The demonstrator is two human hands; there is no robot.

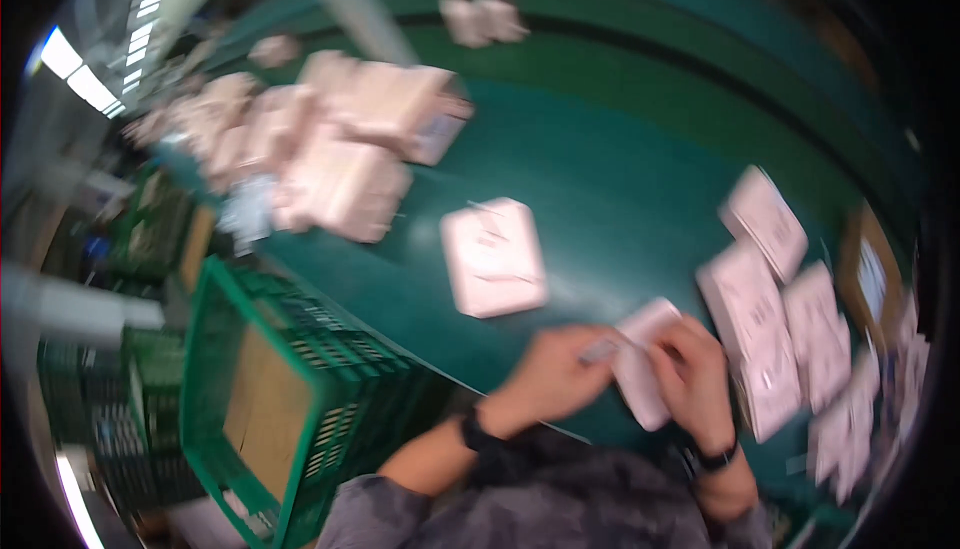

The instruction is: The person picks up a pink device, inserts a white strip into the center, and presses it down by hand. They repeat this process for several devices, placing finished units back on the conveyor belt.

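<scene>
Close to the table's front edge, my two hands work on a thin, pale pink-white packet (640, 389). My right hand (695, 379) grips its right side, with the fingers bent over it. At its upper left side my left hand (562, 369) is closed, its fingertips pinching a small greyish piece (598, 351) that could be a label or a flap; blur hides which. A similar flat packet with rounded corners (495, 259) lies by itself on the green table, ahead of my left hand. More pale packets (755, 334) lie grouped just right of my right hand.
Stacked pale bundles (350, 164) fill the far left of the green table (600, 189). A green plastic crate (320, 399) with cardboard inside stands left of me, below the table edge. At the right sits a brown cardboard box (868, 274). Small pale packs (483, 22) lie at the back.
</scene>
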